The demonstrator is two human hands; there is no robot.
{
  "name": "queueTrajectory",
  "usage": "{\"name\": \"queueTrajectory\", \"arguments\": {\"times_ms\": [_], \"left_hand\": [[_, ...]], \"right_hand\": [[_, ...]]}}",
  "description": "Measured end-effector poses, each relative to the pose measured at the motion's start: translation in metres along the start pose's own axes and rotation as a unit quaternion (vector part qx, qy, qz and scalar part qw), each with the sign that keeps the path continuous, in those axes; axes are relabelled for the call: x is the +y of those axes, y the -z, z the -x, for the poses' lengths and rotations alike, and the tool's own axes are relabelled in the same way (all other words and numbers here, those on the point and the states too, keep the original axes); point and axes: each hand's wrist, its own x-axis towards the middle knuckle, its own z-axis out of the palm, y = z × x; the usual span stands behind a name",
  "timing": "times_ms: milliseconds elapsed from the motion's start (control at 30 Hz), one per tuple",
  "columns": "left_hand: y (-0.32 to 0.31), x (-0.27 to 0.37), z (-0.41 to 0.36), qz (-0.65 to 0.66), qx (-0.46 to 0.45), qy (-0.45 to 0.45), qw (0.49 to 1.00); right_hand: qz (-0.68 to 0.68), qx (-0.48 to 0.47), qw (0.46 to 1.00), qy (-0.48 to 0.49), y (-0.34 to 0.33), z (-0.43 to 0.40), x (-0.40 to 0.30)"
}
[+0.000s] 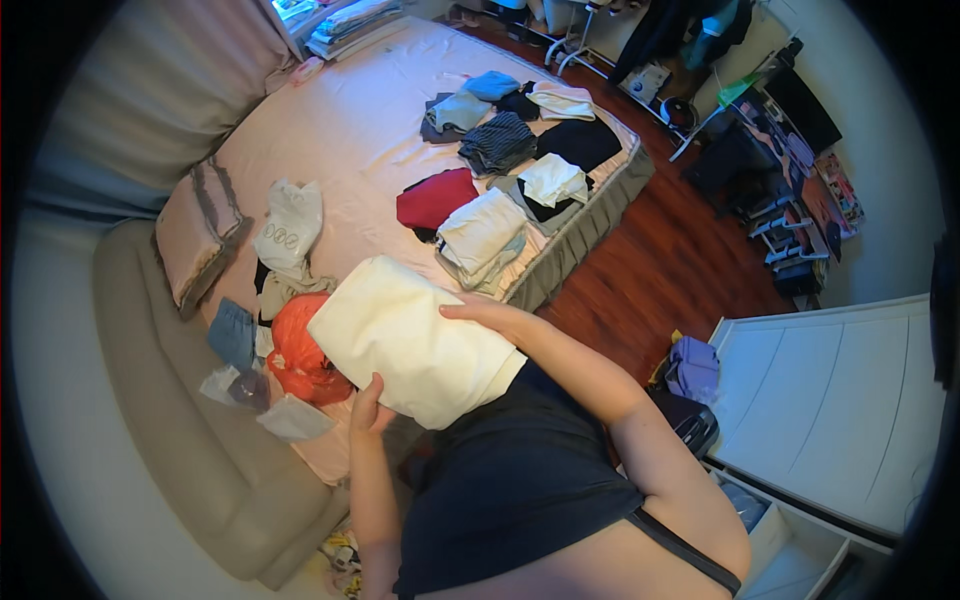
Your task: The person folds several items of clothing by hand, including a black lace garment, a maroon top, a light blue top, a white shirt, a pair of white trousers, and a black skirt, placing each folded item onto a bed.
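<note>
A folded cream-white cloth [416,341] is held up in front of my body, between my two hands. My left hand [369,405] grips its lower left edge, thumb on top and fingers beneath. On its upper right side, my right hand [480,311] has the thumb over the cloth, with the other fingers hidden under it. Past the cloth on the bed lie a folded white garment [484,229], a dark red garment [436,199] and a striped dark garment [499,142]. To the left of the cloth is a red plastic bag [300,352].
The bed [337,127] has a pink sheet and bears a white plastic bag [289,225], blue denim [232,334] and a pink pillow [196,232]. A beige headboard [165,405] runs along the left. Wooden floor [622,277], a purple bag [691,366] and a white door panel [817,397] are at right.
</note>
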Motion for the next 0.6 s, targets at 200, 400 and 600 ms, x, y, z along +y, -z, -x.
{"name": "queueTrajectory", "arguments": {"times_ms": [200, 400, 600], "left_hand": [[-0.029, -0.003, -0.015, 0.125, -0.002, -0.012, 0.992], [-0.071, -0.022, -0.078, 0.239, -0.027, -0.031, 0.970], [-0.093, -0.089, -0.150, 0.161, 0.099, 0.055, 0.981]], "right_hand": [[0.003, -0.013, 0.998, -0.063, 0.014, 0.012, 0.005], [-0.038, 0.032, 0.996, -0.068, 0.063, 0.000, -0.032], [-0.036, 0.125, 0.991, 0.026, 0.136, -0.002, -0.091]]}}
